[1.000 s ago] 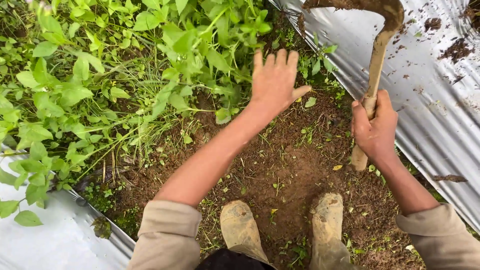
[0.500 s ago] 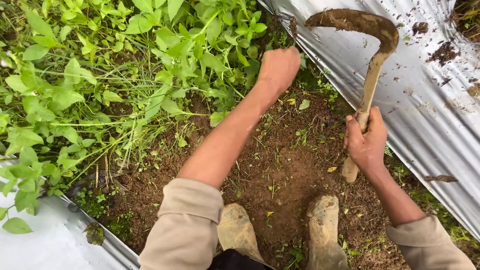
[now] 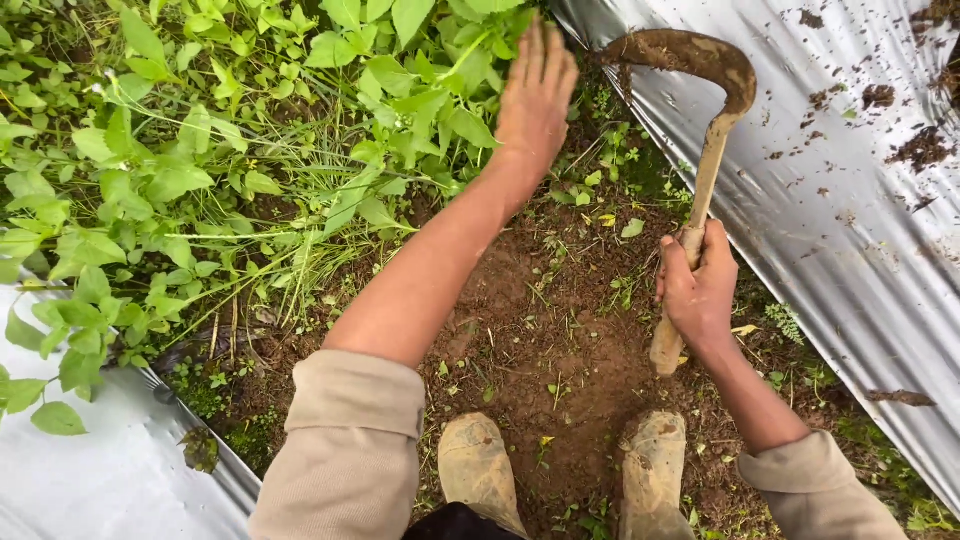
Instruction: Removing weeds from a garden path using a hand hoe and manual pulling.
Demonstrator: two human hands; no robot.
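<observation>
Between silver sheets [image 3: 850, 230]: left hand [image 3: 535, 95] spread wide at weeds' [image 3: 250, 150] edge; right hand [image 3: 697, 285] gripping muddy sickle [image 3: 700, 130].

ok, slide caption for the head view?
Left hand open at leafy weeds; right hand grips muddy sickle above bare soil.

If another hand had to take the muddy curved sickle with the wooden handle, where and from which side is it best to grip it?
Probably on the bare wooden handle of the muddy curved sickle, between the right hand and the blade. Come from the side of the silver plastic sheet, since the hooked blade points toward the left hand and the leafy green weeds.
</observation>
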